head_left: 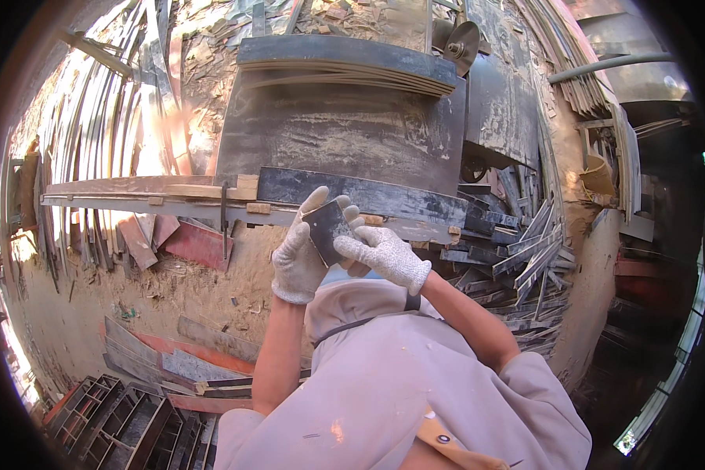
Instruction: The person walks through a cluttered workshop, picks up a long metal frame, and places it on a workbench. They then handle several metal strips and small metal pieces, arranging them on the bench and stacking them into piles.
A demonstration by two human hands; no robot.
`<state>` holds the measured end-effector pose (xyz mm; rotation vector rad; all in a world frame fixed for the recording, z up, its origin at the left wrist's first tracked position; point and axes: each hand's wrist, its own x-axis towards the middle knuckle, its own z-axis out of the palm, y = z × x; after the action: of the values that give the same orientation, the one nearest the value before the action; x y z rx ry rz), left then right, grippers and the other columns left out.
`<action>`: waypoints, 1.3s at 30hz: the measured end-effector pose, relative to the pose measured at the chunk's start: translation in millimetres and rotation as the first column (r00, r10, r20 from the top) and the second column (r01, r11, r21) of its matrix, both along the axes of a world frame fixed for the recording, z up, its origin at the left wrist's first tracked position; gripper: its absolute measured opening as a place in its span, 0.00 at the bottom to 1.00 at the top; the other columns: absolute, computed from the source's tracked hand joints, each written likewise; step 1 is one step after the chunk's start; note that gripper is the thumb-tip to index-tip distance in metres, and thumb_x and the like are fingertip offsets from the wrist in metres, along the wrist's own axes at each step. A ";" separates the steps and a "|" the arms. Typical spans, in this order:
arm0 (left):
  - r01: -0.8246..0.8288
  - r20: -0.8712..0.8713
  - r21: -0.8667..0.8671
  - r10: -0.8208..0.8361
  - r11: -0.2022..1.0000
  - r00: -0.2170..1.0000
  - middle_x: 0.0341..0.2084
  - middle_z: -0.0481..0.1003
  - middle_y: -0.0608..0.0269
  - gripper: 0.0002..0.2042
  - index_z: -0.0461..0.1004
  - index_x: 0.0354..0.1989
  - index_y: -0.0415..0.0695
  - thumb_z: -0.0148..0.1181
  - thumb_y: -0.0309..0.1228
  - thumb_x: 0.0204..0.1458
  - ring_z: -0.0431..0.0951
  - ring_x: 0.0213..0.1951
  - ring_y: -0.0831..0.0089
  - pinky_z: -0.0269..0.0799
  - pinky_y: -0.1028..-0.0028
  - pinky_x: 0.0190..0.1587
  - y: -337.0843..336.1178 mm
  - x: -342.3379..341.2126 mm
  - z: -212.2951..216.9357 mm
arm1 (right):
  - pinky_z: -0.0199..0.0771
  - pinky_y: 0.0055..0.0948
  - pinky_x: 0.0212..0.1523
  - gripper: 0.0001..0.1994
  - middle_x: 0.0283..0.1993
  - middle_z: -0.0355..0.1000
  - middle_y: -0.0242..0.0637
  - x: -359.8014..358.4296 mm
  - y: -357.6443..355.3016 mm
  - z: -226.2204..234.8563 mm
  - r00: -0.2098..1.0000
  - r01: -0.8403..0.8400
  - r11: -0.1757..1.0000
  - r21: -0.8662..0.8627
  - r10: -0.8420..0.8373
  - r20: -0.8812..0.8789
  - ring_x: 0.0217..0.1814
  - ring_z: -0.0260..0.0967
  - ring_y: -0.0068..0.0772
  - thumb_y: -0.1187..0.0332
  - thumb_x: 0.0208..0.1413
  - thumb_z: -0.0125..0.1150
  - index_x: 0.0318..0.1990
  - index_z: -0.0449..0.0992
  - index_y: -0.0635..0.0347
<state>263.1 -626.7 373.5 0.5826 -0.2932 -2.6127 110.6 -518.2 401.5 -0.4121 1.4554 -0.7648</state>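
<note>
A small dark, flat rectangular piece [327,227] with pale smudges on its face is held up in front of my body, tilted. My left hand [296,257], in a whitish knit work glove, wraps round its left side, with fingertips showing past its upper edge. From the right, my right hand [390,257], gloved the same way, has its fingers closed at the piece's right side and lower face. What the piece is made of, I cannot tell. Just beyond the hands runs a long dark board [360,192] along the edge of the bench [321,149].
Thin boards [345,66] lie stacked across the bench's far side. A round saw blade [462,48] stands exposed at the far right. Dark strips [525,251] are heaped right of me. Red offcuts [198,244] and metal frames [121,423] lie at left.
</note>
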 end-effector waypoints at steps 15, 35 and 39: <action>0.192 0.320 -0.041 -0.169 0.981 0.932 0.48 0.80 0.56 0.24 0.72 0.58 0.46 0.61 0.53 0.65 0.85 0.39 0.64 0.84 0.64 0.23 9.0 -40.5 -10.1 | 0.81 0.28 0.52 0.33 0.50 0.80 0.38 -32.9 39.8 22.4 0.888 0.395 0.891 -0.223 -0.432 -0.155 0.48 0.78 0.24 0.66 0.58 0.77 0.70 0.71 0.58; 0.235 0.171 0.193 -0.268 0.953 0.948 0.56 0.77 0.45 0.34 0.72 0.62 0.39 0.48 0.61 0.68 0.80 0.57 0.53 0.81 0.49 0.59 -0.3 -60.9 -4.8 | 0.82 0.26 0.52 0.21 0.50 0.81 0.37 -60.6 62.8 16.2 0.789 0.606 0.761 -0.231 -0.612 0.052 0.48 0.79 0.23 0.72 0.58 0.76 0.57 0.79 0.65; 0.227 0.083 0.193 -0.246 0.955 0.966 0.59 0.76 0.44 0.32 0.70 0.66 0.38 0.49 0.56 0.70 0.81 0.57 0.52 0.81 0.49 0.59 5.1 -63.0 -4.0 | 0.84 0.27 0.47 0.14 0.44 0.84 0.36 -46.1 47.0 16.1 0.834 0.536 0.823 -0.188 -0.551 -0.032 0.42 0.81 0.21 0.70 0.57 0.77 0.50 0.83 0.63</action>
<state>200.0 -621.6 369.5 0.7960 -0.1656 -2.8658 64.5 -471.2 417.6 -0.1497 1.6138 -1.3562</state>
